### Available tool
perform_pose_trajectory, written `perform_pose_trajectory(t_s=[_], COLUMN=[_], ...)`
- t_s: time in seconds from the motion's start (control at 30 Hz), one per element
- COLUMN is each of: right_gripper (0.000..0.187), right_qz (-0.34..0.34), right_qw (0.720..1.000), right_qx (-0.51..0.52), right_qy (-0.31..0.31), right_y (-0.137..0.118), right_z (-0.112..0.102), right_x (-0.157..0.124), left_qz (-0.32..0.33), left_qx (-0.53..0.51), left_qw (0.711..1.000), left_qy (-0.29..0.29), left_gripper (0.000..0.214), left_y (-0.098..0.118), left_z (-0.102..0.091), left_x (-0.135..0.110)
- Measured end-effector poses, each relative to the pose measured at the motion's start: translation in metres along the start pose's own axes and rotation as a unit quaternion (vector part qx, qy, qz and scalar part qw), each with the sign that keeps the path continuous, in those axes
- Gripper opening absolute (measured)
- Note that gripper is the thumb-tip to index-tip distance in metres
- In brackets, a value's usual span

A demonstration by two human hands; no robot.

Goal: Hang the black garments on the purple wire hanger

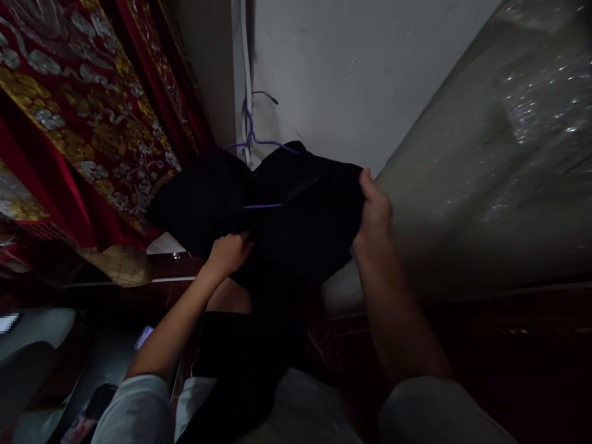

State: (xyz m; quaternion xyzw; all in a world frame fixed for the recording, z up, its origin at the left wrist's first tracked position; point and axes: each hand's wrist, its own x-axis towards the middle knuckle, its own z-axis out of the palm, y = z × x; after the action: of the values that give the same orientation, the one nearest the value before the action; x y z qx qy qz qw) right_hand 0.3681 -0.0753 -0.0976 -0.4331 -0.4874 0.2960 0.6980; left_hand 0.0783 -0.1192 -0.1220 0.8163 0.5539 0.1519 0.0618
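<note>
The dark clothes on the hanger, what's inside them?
A purple hanger: a bit of its bottom bar shows in the opening of the dark garment. The rest in there is covered, so I can't tell what else is inside.

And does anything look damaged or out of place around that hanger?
One small oddity: a thin dark wire-like piece juts out against the white wall, beside the top of the purple hanger, its tip free. Otherwise nothing stands out; the dark garment is too dim to check for damage.

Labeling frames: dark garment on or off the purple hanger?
On: purple hanger rises from dark garment, lower bar visible between its sides.
</note>
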Motion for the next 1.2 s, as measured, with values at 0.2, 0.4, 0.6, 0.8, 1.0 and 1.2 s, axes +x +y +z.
perform_pose_trajectory(t_s=[0.2, 0.4, 0.6, 0.8, 1.0, 1.2], right_gripper=[0.049, 0.028, 0.031, 0.035, 0.033, 0.026], right_qz=[-0.054, 0.085, 0.152, 0.202, 0.192, 0.164], right_qw=[0.976, 0.988, 0.929, 0.934, 0.942, 0.942], right_qx=[-0.192, -0.066, -0.085, -0.056, -0.074, -0.093], right_qy=[0.082, -0.115, -0.326, -0.288, -0.264, -0.278], right_y=[0.013, 0.042, 0.06, 0.061, 0.069, 0.056], right_z=[-0.012, 0.034, 0.057, 0.056, 0.051, 0.036], right_x=[-0.014, -0.13, -0.156, -0.153, -0.152, -0.148], left_qz=[-0.004, 0.006, -0.11, -0.158, -0.148, -0.137], left_qx=[-0.107, -0.295, -0.508, -0.531, -0.508, -0.53], left_qw=[0.989, 0.939, 0.828, 0.81, 0.824, 0.808], left_qy=[0.101, 0.177, 0.21, 0.192, 0.204, 0.217], left_gripper=[0.036, 0.009, 0.08, 0.018, 0.017, 0.018], left_y=[-0.002, 0.016, 0.024, 0.025, 0.035, 0.048], left_z=[0.042, 0.062, 0.097, 0.111, 0.114, 0.118], left_x=[-0.034, -0.054, -0.073, -0.074, -0.07, -0.063])
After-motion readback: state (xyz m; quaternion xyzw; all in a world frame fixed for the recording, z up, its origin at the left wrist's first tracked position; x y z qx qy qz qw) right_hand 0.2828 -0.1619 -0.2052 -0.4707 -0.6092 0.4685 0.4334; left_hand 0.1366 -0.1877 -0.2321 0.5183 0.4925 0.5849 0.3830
